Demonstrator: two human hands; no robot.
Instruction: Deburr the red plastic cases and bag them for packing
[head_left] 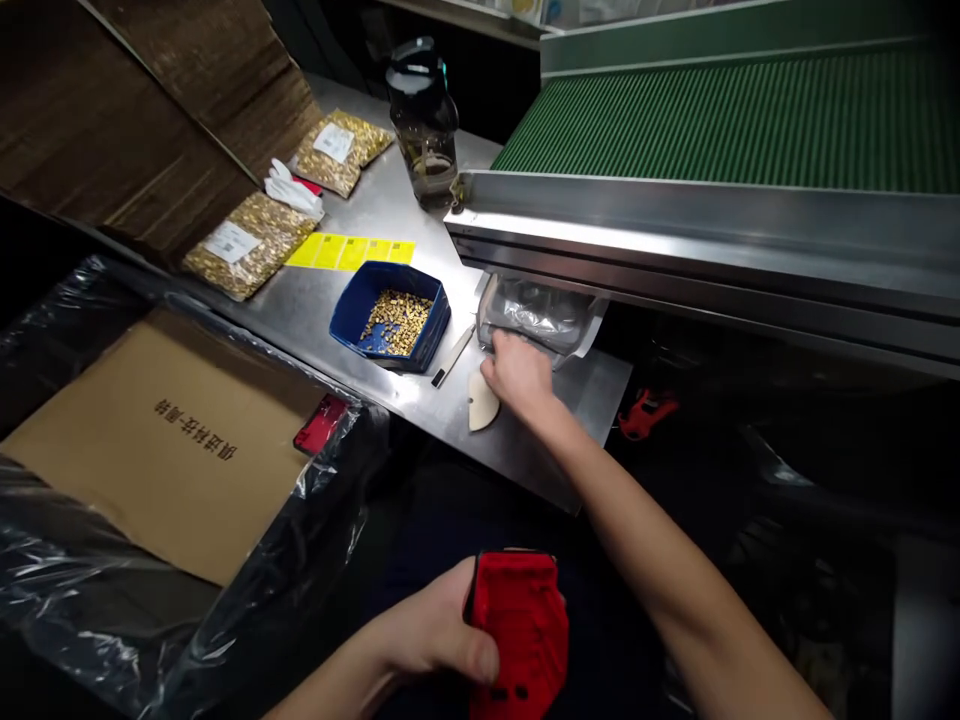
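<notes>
My left hand (450,630) is wrapped round a red plastic shell (521,625) with a dark edge, low in the view, its thumb lying over the inner face. Farther forward, my right hand (521,370) has its fingers curled at the near edge of a transparent plastic bag (536,308), which lies partly under the conveyor. What its fingertips pinch, if anything, is hidden. A cream half-round piece (482,402) lies on the metal table just left of that hand. Beside it are a thin light-coloured tool with a dark tip (454,357) and a blue bin (352,310) holding small brass-coloured parts.
A green ribbed conveyor (720,130) with a metal rail overhangs the table. A dark bottle (425,130), yellow labels (349,252), and bags of brass parts (251,240) stand or lie behind. At left, a plastic-lined box holds cardboard (172,430) and a red part (322,424).
</notes>
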